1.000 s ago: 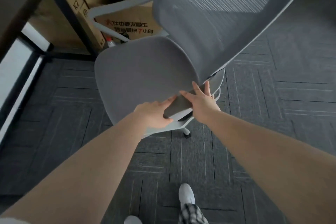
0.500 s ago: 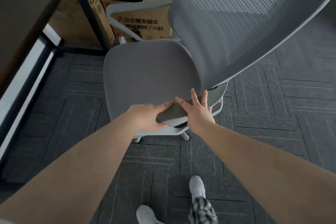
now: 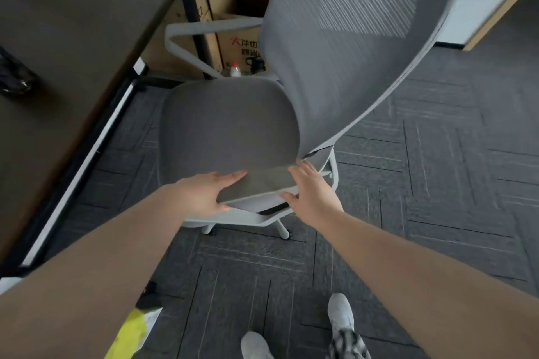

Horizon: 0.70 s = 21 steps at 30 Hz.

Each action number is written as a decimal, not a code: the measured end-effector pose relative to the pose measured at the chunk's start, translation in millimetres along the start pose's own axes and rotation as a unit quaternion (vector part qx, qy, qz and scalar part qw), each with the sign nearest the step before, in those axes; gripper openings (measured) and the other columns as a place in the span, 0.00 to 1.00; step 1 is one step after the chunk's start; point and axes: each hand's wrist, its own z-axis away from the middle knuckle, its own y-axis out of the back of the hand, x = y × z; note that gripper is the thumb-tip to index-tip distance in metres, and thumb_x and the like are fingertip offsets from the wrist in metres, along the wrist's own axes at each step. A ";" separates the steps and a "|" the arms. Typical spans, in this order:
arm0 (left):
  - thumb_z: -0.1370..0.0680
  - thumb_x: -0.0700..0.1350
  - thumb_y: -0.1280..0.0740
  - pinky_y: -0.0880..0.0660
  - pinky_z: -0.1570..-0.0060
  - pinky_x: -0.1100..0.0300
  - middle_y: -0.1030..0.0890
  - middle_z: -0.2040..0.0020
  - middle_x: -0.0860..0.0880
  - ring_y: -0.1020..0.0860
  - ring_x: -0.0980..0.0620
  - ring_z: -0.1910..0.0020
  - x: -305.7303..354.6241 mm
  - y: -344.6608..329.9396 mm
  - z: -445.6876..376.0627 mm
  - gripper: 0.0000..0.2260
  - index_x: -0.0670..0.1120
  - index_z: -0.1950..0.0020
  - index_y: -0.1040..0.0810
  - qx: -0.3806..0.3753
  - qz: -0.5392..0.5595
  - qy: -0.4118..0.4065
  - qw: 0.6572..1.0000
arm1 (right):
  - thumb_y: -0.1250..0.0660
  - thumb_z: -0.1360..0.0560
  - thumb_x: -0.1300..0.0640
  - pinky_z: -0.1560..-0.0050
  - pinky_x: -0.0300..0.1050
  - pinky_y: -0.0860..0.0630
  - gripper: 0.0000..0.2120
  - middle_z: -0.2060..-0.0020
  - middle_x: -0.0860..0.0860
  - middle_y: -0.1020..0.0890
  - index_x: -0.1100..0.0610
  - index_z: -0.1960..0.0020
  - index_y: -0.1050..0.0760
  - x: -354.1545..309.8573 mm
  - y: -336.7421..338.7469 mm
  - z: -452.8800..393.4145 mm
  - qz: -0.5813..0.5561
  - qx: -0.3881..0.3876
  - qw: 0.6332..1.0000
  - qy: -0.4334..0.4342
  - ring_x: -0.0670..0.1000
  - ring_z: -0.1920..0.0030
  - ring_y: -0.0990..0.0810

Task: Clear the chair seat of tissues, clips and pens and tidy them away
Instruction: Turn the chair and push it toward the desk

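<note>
The grey office chair has a bare fabric seat (image 3: pixel 227 128) with nothing lying on it, and a tall mesh back (image 3: pixel 350 38) leaning to the right. Its near armrest pad (image 3: pixel 259 183) runs across in front of the seat. My left hand (image 3: pixel 201 195) holds the pad's left end, fingers flat on top and thumb under the edge. My right hand (image 3: pixel 312 192) holds the right end, fingers on top and thumb below. No tissues, clips or pens are in view.
A dark desk (image 3: pixel 58 67) fills the left side, with a black object (image 3: pixel 14 76) on it. Cardboard boxes (image 3: pixel 233 9) and a red-capped bottle (image 3: pixel 234 68) stand behind the chair. A yellow bag (image 3: pixel 134 332) lies on the carpet near my shoes (image 3: pixel 339 315).
Both hands have stayed on the armrest pad while the chair swung round towards the desk. The desk now fills more of the left side, and my left fingers lie flatter.
</note>
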 end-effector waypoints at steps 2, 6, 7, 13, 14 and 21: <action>0.24 0.54 0.36 0.29 0.38 0.48 0.34 0.28 0.49 0.29 0.46 0.35 -14.9 0.3 6.8 0.37 0.69 0.28 0.61 -0.009 0.005 0.011 1.000 | 0.34 0.24 0.48 0.51 0.50 0.24 0.20 0.40 0.52 0.25 0.59 0.38 0.31 5.1 4.5 7.1 -0.025 0.084 0.995 -0.053 0.54 0.41 0.24; 0.22 0.52 0.37 0.27 0.40 0.47 0.32 0.32 0.48 0.29 0.46 0.36 -38.1 -2.7 20.6 0.36 0.69 0.27 0.60 0.007 -0.017 0.034 0.999 | 0.31 0.28 0.42 0.29 0.50 0.36 0.45 0.23 0.51 0.44 0.58 0.23 0.52 13.7 11.3 -2.7 -0.016 0.093 0.991 -0.098 0.52 0.23 0.45; 0.22 0.52 0.38 0.27 0.41 0.48 0.32 0.32 0.48 0.29 0.46 0.36 -42.0 -3.9 23.8 0.35 0.68 0.27 0.60 0.012 -0.031 0.037 0.999 | 0.30 0.29 0.41 0.25 0.48 0.44 0.50 0.21 0.50 0.52 0.58 0.22 0.58 11.2 11.4 -6.8 -0.018 0.083 0.992 -0.091 0.50 0.22 0.54; 0.20 0.48 0.40 0.33 0.34 0.48 0.35 0.28 0.50 0.31 0.47 0.33 -64.7 -5.8 32.5 0.34 0.66 0.26 0.61 0.027 -0.100 0.045 0.994 | 0.25 0.36 0.40 0.26 0.54 0.38 0.55 0.23 0.49 0.47 0.55 0.22 0.55 -6.8 -5.5 -35.4 -0.129 0.102 0.984 -0.073 0.50 0.23 0.46; 0.20 0.48 0.40 0.36 0.31 0.46 0.37 0.27 0.50 0.33 0.47 0.31 -70.7 -6.9 33.8 0.35 0.66 0.26 0.61 0.028 -0.109 0.049 0.992 | 0.24 0.37 0.40 0.28 0.55 0.35 0.55 0.23 0.49 0.45 0.55 0.23 0.54 -9.7 -7.8 -35.8 -0.141 0.102 0.982 -0.079 0.51 0.24 0.43; 0.19 0.50 0.41 0.31 0.40 0.54 0.32 0.33 0.49 0.31 0.48 0.39 -93.2 -1.0 42.9 0.34 0.65 0.26 0.63 0.047 -0.168 0.039 0.984 | 0.24 0.34 0.44 0.38 0.47 0.30 0.48 0.27 0.51 0.36 0.57 0.24 0.46 -29.0 -19.8 -39.1 -0.161 0.108 0.975 -0.111 0.53 0.31 0.32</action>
